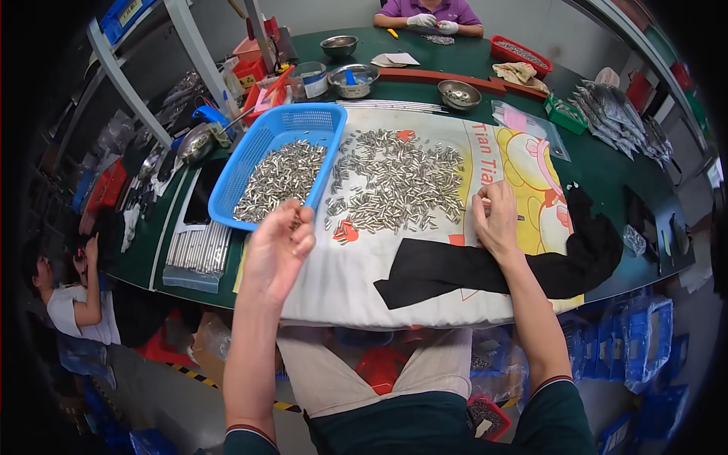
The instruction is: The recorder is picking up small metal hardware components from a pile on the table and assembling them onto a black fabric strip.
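My left hand [280, 246] is raised palm up in front of the blue basket [220, 199], fingers curled in; a small dark bit shows between them, too small to name. The basket holds many short silvery metal pins [284, 178]. More of these pins [402, 182] lie spread in a loose heap on the white printed cloth [334, 292]. Right of the heap, my right hand [497, 218] rests low over the cloth, its fingertips drawn together; whatever they pinch is hidden. A black cloth [444, 269] lies under my right forearm.
Metal bowls [459, 95] and thin rods [394, 106] lie beyond the cloth. At left is a bag of metal rods [197, 249]. Across the green table [303, 45] a gloved person [432, 15] works; another person [80, 296] is at far left. Blue crates [629, 341] stand lower right.
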A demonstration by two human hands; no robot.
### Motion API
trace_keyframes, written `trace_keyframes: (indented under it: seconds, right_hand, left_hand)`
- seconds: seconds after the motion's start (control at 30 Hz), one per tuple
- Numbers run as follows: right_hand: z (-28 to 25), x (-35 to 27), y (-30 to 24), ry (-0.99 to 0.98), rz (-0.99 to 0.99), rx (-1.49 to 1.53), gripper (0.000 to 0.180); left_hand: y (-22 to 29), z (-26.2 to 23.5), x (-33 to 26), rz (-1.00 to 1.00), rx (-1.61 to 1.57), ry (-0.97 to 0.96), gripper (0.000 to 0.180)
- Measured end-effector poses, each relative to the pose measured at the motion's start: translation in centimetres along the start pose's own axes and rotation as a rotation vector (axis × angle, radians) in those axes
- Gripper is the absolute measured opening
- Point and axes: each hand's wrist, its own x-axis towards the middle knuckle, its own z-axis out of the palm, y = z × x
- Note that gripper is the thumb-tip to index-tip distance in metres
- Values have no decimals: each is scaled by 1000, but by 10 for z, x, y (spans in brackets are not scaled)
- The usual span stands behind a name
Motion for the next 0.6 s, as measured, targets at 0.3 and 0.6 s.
trace_keyframes:
  seconds: [0.3, 0.6]
  right_hand:
    - [-5, 0, -4, 20, -37, 76, 10]
    - [-39, -25, -83, -611, -159, 108, 58]
  left_hand:
    - [19, -1, 49, 778, 2033, 297, 44]
    - [-87, 8, -24, 493, 1688, -514, 41]
